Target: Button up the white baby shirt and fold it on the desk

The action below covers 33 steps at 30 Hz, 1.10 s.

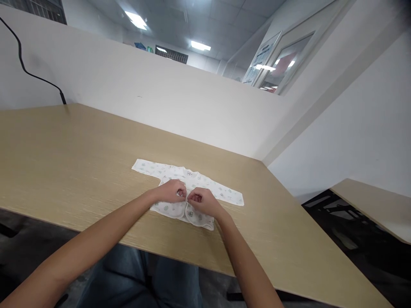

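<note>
A small white baby shirt [172, 173] with a faint printed pattern lies on the wooden table, its neck toward the wall and both sleeves spread out sideways. Down its middle runs a front opening, and the two lower front panels part slightly at the hem. My left hand [172, 191] pinches the left panel at that opening. Close beside it, my right hand [202, 201] pinches the right panel's edge, the fingertips of both hands nearly touching. Any fastener between the fingertips is too small or hidden to make out.
The light wooden table [80, 158] meets a white partition [167, 102] at the back and a white wall on the right. A black cable [38, 78] hangs down to the table's back left. Another tabletop [372, 205] stands beyond the right edge.
</note>
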Motion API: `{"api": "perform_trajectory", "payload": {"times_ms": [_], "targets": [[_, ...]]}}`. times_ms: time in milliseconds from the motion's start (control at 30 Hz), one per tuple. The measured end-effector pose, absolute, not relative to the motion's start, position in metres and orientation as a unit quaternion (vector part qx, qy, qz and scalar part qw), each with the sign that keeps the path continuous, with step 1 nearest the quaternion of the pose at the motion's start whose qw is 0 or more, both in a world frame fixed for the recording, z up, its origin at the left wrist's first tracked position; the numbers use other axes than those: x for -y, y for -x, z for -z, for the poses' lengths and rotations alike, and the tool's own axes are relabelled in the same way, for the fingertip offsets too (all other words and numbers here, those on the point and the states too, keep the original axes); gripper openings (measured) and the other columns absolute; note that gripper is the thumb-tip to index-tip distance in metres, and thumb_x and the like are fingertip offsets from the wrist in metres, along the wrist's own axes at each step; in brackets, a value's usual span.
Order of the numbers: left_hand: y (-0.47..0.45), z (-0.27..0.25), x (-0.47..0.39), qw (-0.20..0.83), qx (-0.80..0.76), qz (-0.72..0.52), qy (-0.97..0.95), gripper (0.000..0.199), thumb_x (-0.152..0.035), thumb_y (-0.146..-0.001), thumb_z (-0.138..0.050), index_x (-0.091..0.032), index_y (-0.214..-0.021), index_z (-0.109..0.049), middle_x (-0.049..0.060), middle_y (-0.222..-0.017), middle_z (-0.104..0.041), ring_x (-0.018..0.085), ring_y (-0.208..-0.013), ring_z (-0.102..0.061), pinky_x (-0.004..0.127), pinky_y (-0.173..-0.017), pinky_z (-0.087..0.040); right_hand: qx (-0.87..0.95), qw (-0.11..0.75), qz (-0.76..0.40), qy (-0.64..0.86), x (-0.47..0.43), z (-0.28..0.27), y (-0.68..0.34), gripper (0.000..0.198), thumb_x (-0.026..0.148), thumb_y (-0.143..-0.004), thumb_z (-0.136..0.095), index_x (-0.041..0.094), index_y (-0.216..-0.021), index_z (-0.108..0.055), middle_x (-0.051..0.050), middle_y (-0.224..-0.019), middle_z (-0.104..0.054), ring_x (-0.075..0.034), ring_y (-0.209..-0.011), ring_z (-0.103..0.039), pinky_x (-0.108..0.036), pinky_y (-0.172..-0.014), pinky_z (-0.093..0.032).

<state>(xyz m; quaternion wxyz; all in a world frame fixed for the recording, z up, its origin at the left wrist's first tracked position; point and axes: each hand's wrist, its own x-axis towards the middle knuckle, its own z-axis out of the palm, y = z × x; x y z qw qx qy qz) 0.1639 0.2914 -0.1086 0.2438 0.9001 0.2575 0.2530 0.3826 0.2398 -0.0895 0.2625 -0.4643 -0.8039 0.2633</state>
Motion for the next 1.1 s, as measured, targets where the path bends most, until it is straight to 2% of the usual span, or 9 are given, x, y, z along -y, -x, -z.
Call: {"api": "perform_trajectory", "payload": {"times_ms": [200, 400, 667, 1100], "targets": [[-0.1636, 0.1081, -0.2917, 0.254, -0.258, -0.247, -0.899, 0.007, -0.018, -0.079, -0.069, -0.019, -0.083, -0.075, 0.002, -0.083, -0.07, 0.016, -0.08, -0.062, 0.026, -0.075, -0.044, 0.814, 0.258, -0.241, 0.461, -0.2394, 0.0908, -0.3849, 0.012, 0.016, -0.08, -0.063, 0.02, -0.077, -0.073, 0.0, -0.073, -0.066, -0.012, -0.064, -0.055, -0.024, -0.062, -0.042], [-0.1635, 0.1104, -0.2929, 0.25, -0.257, -0.247, -0.9, 0.006, -0.019, -0.079, -0.069, -0.019, -0.083, -0.074, 0.002, -0.083, -0.07, 0.016, -0.08, -0.062, 0.026, -0.075, -0.043, 0.812, 0.276, -0.232, 0.459, -0.2408, 0.0926, -0.3837, 0.004, 0.017, -0.077, -0.067, 0.019, -0.077, -0.071, 0.001, -0.071, -0.062, -0.012, -0.064, -0.053, -0.024, -0.061, -0.041], [-0.1637, 0.1086, -0.2925, 0.245, -0.261, -0.237, -0.903, 0.003, -0.021, -0.081, -0.071, -0.018, -0.081, -0.071, 0.001, -0.083, -0.07, 0.016, -0.081, -0.061, 0.026, -0.075, -0.041, 0.82, 0.274, -0.229, 0.448, -0.2432, 0.0947, -0.3843, 0.012, 0.017, -0.08, -0.064, 0.02, -0.078, -0.076, -0.001, -0.074, -0.065, -0.012, -0.065, -0.054, -0.025, -0.063, -0.041], [-0.1636, 0.1073, -0.291, 0.228, -0.266, -0.235, -0.907, 0.004, -0.02, -0.08, -0.069, -0.018, -0.077, -0.067, 0.001, -0.082, -0.069, 0.016, -0.08, -0.06, 0.025, -0.073, -0.039, 0.819, 0.27, -0.21, 0.46, -0.2409, 0.098, -0.3788, 0.01, 0.012, -0.075, -0.062, 0.019, -0.078, -0.068, 0.002, -0.07, -0.057, -0.012, -0.064, -0.049, -0.024, -0.061, -0.036]]}}
